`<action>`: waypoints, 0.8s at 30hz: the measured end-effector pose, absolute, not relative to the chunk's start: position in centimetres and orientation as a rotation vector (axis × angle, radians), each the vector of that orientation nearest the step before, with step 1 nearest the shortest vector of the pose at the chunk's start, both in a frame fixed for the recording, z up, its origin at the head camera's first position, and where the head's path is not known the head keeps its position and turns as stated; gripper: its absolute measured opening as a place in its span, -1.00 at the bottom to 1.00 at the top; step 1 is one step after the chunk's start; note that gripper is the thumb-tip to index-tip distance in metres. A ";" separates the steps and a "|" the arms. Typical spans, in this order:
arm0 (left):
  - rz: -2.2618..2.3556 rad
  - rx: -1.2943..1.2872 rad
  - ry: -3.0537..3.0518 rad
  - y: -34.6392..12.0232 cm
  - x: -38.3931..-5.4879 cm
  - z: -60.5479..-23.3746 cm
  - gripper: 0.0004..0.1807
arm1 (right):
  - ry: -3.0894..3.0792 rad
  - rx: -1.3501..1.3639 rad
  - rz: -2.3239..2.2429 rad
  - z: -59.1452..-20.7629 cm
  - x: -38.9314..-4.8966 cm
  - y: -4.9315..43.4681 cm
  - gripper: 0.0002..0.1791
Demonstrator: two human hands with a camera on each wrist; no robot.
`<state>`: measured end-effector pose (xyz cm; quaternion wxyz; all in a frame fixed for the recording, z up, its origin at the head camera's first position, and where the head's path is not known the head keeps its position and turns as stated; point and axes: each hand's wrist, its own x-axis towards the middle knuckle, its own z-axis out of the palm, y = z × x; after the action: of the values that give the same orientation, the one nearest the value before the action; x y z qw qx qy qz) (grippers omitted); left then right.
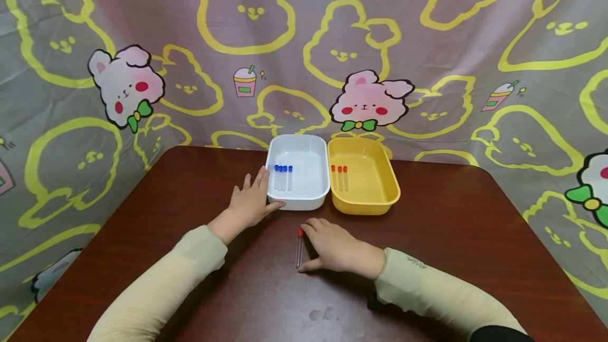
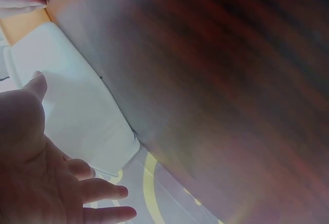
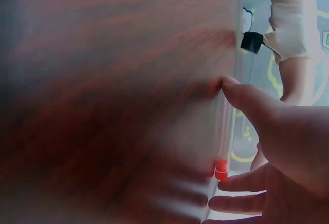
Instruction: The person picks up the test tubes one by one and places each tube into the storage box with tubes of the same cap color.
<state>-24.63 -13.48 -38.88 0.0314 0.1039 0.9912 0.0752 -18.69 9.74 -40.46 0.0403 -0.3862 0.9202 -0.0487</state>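
Observation:
On the table lies a clear test tube with a red cap (image 1: 298, 249), and my right hand (image 1: 334, 247) pinches it lengthwise. The thumb is at its bottom end and the index finger at the cap; the right wrist view shows the red cap (image 3: 221, 169) by that fingertip. My left hand (image 1: 249, 202) rests against the near left corner of a white tray (image 1: 299, 204), fingers spread, holding nothing. Several blue-capped test tubes (image 1: 283, 178) lie side by side in that tray. In the yellow tray (image 1: 366, 208) beside it lie three red-capped test tubes (image 1: 340, 178).
Both trays stand side by side at the back of the dark brown table (image 1: 256, 289). Behind them hangs a patterned curtain (image 1: 285, 67). A small black object (image 1: 377, 302) shows under the right sleeve.

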 end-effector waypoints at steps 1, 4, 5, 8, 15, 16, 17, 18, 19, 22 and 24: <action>0.233 0.321 3.053 -13.5 -24.6 -38.9 0.13 | 2.819 -1.187 -0.138 -40.5 -18.7 9.7 0.03; 0.236 0.321 3.054 -13.4 -24.5 -38.8 0.13 | 2.819 -1.196 -0.131 -40.5 -18.7 9.5 0.07; 0.237 0.320 3.054 -13.4 -24.5 -38.8 0.13 | 2.819 -1.196 -0.129 -40.5 -18.7 9.4 0.08; 0.242 0.318 3.054 -13.4 -24.5 -38.7 0.13 | 2.819 -1.200 -0.121 -40.4 -18.6 9.1 0.10; 0.242 0.324 3.057 -13.4 -24.4 -38.7 0.12 | 2.820 -1.211 -0.106 -40.5 -18.7 8.7 0.06; 0.240 0.325 3.059 -13.4 -24.4 -38.7 0.12 | 2.821 -1.210 -0.107 -40.5 -18.7 8.7 0.06; 0.239 0.325 3.062 -13.4 -24.5 -38.7 0.12 | 2.822 -1.211 -0.114 -40.5 -18.7 8.7 0.05; 0.237 0.325 3.063 -13.4 -24.5 -38.7 0.12 | 2.821 -1.211 -0.114 -40.5 -18.7 8.7 0.05; 0.238 0.324 3.064 -13.4 -24.5 -38.7 0.12 | 2.821 -1.211 -0.119 -40.5 -18.8 8.7 0.05; 0.247 0.319 3.062 -13.4 -24.5 -38.7 0.12 | 2.813 -1.207 -0.133 -40.6 -18.9 8.8 0.05; 0.248 0.317 3.058 -13.4 -24.5 -38.8 0.13 | 2.804 -1.206 -0.153 -40.5 -18.9 8.9 0.06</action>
<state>-24.46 -13.43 -38.78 0.0285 0.1028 0.9910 0.0804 -18.94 8.93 -40.50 0.0425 -0.3942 0.9167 -0.0501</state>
